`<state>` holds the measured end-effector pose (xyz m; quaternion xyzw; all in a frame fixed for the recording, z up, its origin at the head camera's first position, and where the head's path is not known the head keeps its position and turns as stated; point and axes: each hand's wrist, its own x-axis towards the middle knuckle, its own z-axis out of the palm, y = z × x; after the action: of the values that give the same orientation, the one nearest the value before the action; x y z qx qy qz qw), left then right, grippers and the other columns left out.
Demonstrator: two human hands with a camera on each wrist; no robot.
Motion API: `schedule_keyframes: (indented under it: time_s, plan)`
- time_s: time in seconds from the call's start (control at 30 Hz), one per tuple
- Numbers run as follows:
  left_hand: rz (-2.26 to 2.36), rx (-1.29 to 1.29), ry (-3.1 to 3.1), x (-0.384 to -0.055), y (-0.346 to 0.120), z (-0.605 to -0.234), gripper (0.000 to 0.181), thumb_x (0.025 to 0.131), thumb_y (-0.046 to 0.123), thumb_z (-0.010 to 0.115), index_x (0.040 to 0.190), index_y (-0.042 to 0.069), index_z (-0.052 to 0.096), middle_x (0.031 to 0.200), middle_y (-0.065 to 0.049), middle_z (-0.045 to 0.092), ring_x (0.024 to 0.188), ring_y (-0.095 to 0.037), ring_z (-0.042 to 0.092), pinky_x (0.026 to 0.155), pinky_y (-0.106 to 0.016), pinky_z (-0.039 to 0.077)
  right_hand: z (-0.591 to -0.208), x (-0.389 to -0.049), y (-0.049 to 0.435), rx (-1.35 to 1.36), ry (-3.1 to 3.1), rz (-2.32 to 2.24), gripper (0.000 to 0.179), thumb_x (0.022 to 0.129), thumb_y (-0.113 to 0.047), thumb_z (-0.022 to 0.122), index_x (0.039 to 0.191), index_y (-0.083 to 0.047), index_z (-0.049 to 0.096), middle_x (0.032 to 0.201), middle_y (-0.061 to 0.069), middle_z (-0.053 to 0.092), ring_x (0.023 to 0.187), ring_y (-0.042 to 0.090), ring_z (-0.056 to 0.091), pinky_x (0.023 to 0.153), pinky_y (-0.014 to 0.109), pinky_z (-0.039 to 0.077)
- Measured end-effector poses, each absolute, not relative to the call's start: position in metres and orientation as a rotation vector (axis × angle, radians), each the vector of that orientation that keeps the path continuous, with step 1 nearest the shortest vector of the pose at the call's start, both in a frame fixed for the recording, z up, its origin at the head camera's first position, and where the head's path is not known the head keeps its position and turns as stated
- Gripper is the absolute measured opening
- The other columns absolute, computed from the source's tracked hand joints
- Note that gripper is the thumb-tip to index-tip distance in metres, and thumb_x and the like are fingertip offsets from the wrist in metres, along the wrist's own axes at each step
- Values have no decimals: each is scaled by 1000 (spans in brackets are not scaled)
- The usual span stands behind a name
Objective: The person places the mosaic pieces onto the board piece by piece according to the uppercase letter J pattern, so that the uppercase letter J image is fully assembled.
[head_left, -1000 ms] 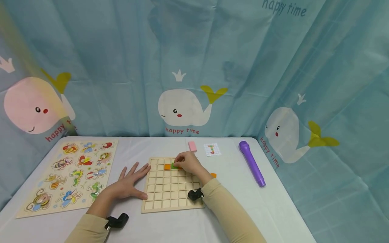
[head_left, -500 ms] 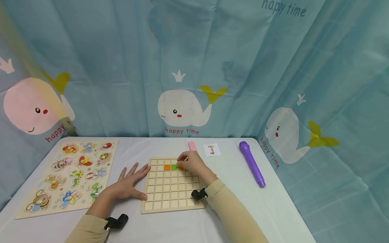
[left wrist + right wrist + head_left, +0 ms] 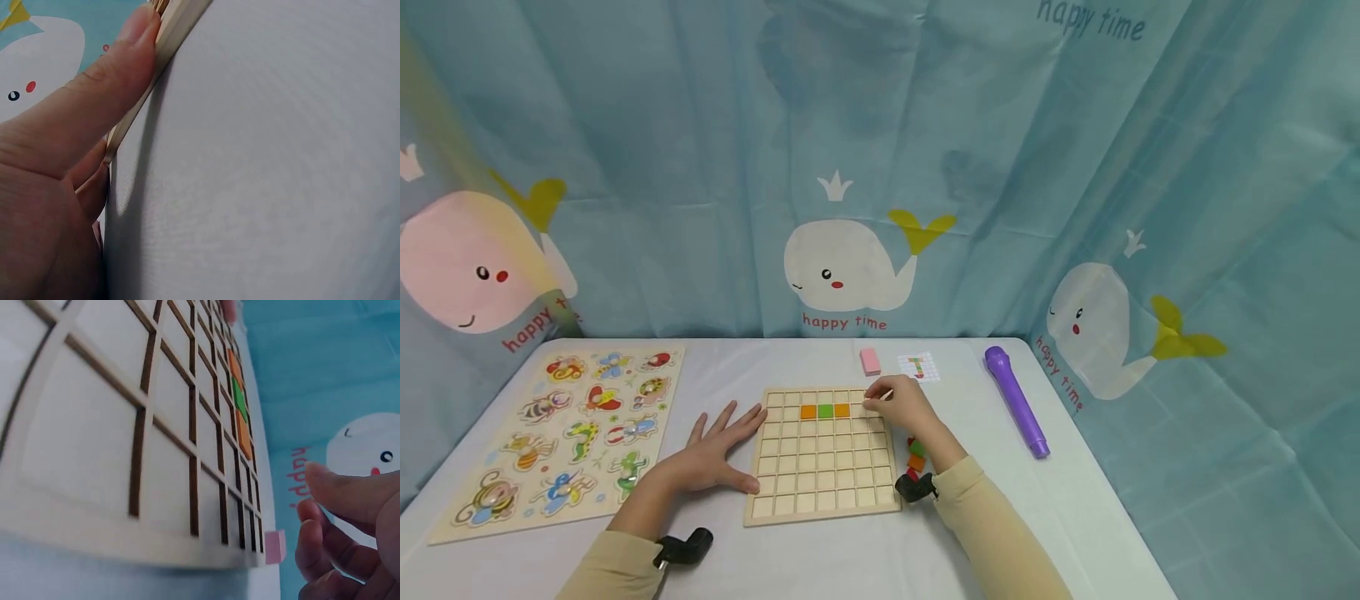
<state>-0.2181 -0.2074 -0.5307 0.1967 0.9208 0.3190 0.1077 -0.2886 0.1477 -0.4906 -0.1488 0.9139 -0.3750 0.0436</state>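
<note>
A wooden grid board [image 3: 816, 460] lies on the white table. My left hand [image 3: 718, 454] is spread at its left side, fingers straight, with thumb and fingertips against the edge. In the left wrist view the thumb [image 3: 94, 100] lies along the board's rim. One row below the top sit an orange tile [image 3: 808, 412], a green tile [image 3: 826, 411] and another orange tile [image 3: 842, 410], side by side in cells. Over the board's upper right corner is my right hand [image 3: 910, 408], fingers loosely bent. Nothing shows between its thumb and fingers in the right wrist view.
Several red, green and orange tiles [image 3: 917, 462] lie right of the board, partly behind the right wrist. Beyond the board are a pink block [image 3: 870, 362] and a pattern card [image 3: 919, 367]. A purple toy microphone [image 3: 1017, 400] lies right, an insect puzzle board [image 3: 561, 433] left.
My right hand has let go of the right orange tile and moved right, uncovering it in its cell. The loose tiles beside the board show more now. The left hand stays at the edge.
</note>
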Motion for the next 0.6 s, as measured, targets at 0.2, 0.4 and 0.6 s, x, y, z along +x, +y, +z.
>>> schedule_keyframes:
  time_s: [0.2, 0.4, 0.6]
  plan:
    - [959, 612, 2707, -217, -209, -532, 122, 64, 58, 87, 160, 12, 29, 168, -15, 20, 153, -50, -6, 115, -70, -16, -496, -280, 171, -321, 2800, -1138, 7, 91, -25, 77, 94, -19, 75, 90, -4, 70, 77, 14, 61, 64, 28, 53]
    - [963, 618, 2713, -216, -209, -530, 121, 64, 57, 88, 160, 11, 30, 168, -16, 20, 153, -51, -5, 115, -70, -17, -497, -271, 195, -256, 2816, -1148, 9, 90, -21, 78, 96, -14, 76, 90, -1, 71, 74, 15, 61, 60, 27, 53]
    - [968, 617, 2712, -217, -208, -528, 121, 64, 55, 89, 160, 11, 30, 168, -16, 20, 153, -51, -5, 115, -70, -17, -498, -267, 212, -221, 2818, -1115, 9, 90, -19, 77, 97, -14, 76, 89, -2, 71, 74, 15, 61, 64, 27, 53]
